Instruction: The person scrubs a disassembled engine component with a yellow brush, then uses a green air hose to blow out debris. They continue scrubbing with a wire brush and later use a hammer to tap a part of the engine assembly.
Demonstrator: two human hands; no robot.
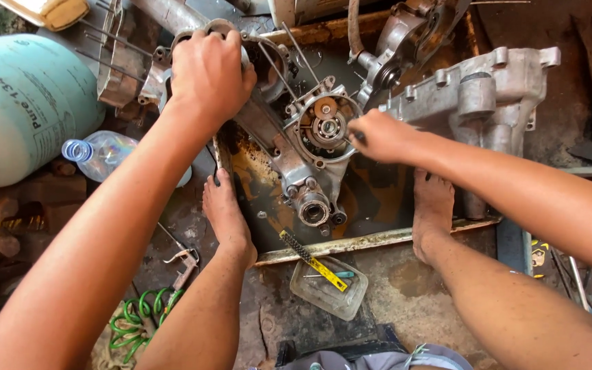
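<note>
Grey cast-metal engine casing [310, 161] lies in a shallow rusty metal tray [371, 240] holding dark, oily liquid, between the person's two bare feet. The left hand [208, 72] rests over the casing's upper-left end, fingers curled together and clamped on its rounded rim. The right hand [381, 136] sits at the right edge of the round bearing housing [327, 123], fingers bunched together; whether they pinch a small tool cannot be told. A second grey casing half [488, 96] lies just beside the right hand, at the tray's right side. A yellow-handled wire brush [313, 260] rests across the tray's near edge and a clear plastic container [329, 288]. A pale green gas cylinder [25, 109] stands at left, with a plastic bottle [101, 154] beside it, and a green coiled hose [142, 318] lies on the floor.
</note>
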